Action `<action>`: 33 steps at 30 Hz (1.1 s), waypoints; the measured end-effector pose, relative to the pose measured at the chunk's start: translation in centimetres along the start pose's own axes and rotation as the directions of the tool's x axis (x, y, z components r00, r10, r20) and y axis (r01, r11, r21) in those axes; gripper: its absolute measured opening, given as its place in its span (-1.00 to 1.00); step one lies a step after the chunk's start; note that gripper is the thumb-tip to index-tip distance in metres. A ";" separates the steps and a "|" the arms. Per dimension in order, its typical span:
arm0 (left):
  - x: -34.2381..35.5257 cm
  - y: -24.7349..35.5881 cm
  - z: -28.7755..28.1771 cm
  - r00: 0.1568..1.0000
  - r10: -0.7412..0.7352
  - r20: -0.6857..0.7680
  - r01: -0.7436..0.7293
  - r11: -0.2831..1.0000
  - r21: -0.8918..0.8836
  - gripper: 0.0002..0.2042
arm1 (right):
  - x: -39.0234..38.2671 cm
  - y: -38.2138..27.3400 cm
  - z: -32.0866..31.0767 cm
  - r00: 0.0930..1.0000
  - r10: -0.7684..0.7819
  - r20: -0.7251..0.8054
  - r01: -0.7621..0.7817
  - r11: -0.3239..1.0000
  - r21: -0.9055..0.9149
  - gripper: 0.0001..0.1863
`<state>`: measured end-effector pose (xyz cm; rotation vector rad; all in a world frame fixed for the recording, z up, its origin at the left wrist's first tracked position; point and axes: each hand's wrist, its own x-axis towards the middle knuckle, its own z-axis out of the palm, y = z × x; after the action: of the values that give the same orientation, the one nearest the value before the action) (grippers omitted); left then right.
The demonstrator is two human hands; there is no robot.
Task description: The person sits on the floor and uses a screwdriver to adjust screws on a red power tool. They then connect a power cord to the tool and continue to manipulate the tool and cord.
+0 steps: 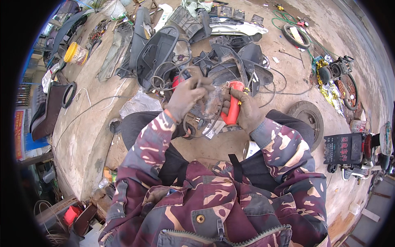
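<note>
My right hand [245,108] is wrapped round a red cylindrical tool body [233,106] with a short stub at its lower left, held upright above my lap. Small yellow bits show at its upper right side. My left hand [187,96] is raised just left of it, its fingers curled but smeared by motion, so I cannot make out what they hold, if anything. A dark cable [158,84] loops beside the left hand. Below the hands lies a clear plastic bag [212,103] among small parts, with a printed paper label [212,131].
Grey plastic panels [155,51] are heaped ahead. A small wheel [306,117] lies by my right knee, a bare tyre [296,37] farther off. Crumpled plastic [140,103] is at my left knee. A yellow bucket [76,53] stands far left, a black box [342,149] at right.
</note>
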<state>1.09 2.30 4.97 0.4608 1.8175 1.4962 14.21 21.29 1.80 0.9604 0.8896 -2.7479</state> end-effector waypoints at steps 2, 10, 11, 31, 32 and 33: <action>2.3 0.4 0.6 0.995 0.086 0.051 -0.098 0.949 0.300 -0.60 | -0.5 -0.2 0.1 0.999 0.021 0.048 -0.020 1.000 -0.013 -0.79; 7.2 -1.1 1.6 0.936 -0.085 0.342 -0.048 0.930 0.363 -0.67 | 0.2 0.2 -1.3 0.991 0.124 0.054 -0.121 0.991 -0.060 -0.80; 7.4 -1.3 1.8 0.945 -0.034 0.325 -0.112 0.901 0.420 -0.69 | 0.2 0.1 -1.5 0.989 0.149 0.006 -0.147 0.984 -0.097 -0.79; 5.9 1.6 2.9 0.971 0.101 0.216 -0.180 0.903 0.389 -0.81 | -2.1 -1.7 -0.9 0.998 0.047 -0.046 -0.054 0.983 -0.178 -0.76; 5.7 2.0 3.0 0.977 0.136 0.164 -0.187 0.915 0.359 -0.77 | -2.2 -1.8 -0.7 0.992 0.084 -0.090 -0.101 0.974 -0.203 -0.77; 5.4 2.3 3.1 0.985 0.138 0.108 -0.167 0.925 0.342 -0.73 | -2.3 -2.0 -0.6 0.998 0.043 -0.047 -0.052 0.977 -0.205 -0.77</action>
<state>-0.69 8.72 5.37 0.8424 2.0271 1.2298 15.80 23.01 3.76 0.9907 1.1169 -2.5421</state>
